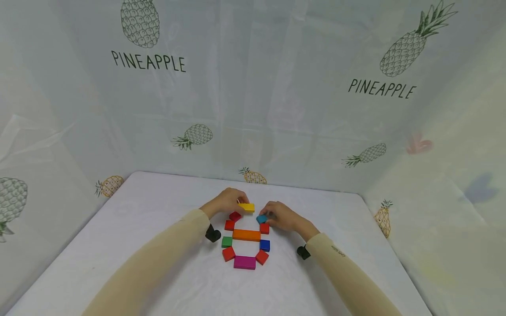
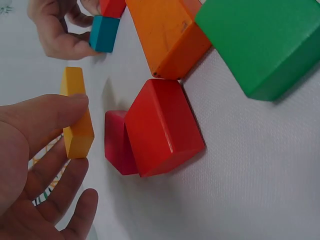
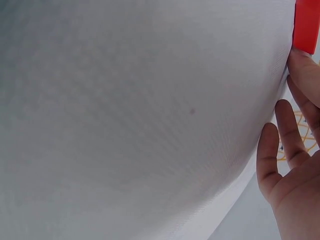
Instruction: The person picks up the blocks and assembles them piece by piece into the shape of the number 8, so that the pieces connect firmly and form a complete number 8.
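Note:
My left hand (image 1: 229, 201) pinches a yellow block (image 1: 248, 207) between thumb and fingers at the top of a ring of coloured blocks. In the left wrist view the yellow block (image 2: 78, 122) stands beside a crimson block (image 2: 119, 142) and a red block (image 2: 162, 130). My right hand (image 1: 282, 216) holds a teal block (image 1: 262, 219) by its sides, right against a red block (image 1: 264, 228) on the ring's right side. The right wrist view shows fingers (image 3: 290, 127) near the table and part of that red block, while the teal one is hidden there.
Nearer me lie an orange block (image 1: 247, 235) across the middle, a green block (image 1: 227, 242), a blue block (image 1: 265, 245), two tilted red blocks and a magenta block (image 1: 244, 262). The white table (image 1: 178, 281) meets a pineapple-print curtain (image 1: 253, 96) at the back.

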`<state>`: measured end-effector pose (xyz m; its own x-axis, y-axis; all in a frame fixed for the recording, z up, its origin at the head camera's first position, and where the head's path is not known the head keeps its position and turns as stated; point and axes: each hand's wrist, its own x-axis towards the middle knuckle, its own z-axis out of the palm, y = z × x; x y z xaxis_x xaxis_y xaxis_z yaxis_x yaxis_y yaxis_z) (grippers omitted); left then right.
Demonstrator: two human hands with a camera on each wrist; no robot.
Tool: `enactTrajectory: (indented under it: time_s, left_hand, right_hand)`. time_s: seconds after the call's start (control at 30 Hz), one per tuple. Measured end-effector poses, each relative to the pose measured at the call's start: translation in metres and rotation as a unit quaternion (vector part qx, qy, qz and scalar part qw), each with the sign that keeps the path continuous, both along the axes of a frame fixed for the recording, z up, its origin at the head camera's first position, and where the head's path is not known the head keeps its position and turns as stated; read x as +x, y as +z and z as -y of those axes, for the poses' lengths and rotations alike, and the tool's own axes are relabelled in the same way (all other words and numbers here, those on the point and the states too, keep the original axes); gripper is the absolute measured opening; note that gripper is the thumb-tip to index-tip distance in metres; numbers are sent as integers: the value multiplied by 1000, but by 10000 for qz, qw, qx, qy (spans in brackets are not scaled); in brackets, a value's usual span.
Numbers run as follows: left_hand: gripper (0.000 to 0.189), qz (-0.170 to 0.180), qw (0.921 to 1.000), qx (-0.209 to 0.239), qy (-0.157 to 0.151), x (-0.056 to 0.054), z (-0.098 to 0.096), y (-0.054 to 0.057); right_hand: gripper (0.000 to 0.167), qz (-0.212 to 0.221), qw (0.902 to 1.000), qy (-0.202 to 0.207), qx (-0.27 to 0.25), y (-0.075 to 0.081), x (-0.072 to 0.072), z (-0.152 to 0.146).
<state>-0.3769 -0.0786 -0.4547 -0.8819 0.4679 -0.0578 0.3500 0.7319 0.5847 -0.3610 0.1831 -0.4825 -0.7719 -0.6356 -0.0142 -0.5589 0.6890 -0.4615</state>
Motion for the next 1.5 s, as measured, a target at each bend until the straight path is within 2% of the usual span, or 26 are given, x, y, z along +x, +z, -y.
enactTrajectory:
  time_s: [0.47, 0.77, 1.0, 1.23, 1.5]
  left_hand:
    - [26, 310, 9995, 34, 47, 1, -7, -5]
    - [23, 419, 9991, -32, -12, 4, -10, -3]
    - [25, 429, 9990, -94, -12, 6, -10, -3]
    - [23, 482, 9987, -87, -145, 4, -11, -4]
    - [24, 511, 9986, -93, -117, 4, -10, -5]
  right_hand:
    - [27, -20, 10000, 39, -26, -1, -1, -2]
    - [26, -2, 10000, 16, -64, -2, -2, -2]
    - [25, -23, 10000, -14, -39, -1, -1, -2]
    - [25, 84, 9999, 1, -116, 1, -1, -1]
    - [26, 64, 10000, -21, -20, 0, -1, -2]
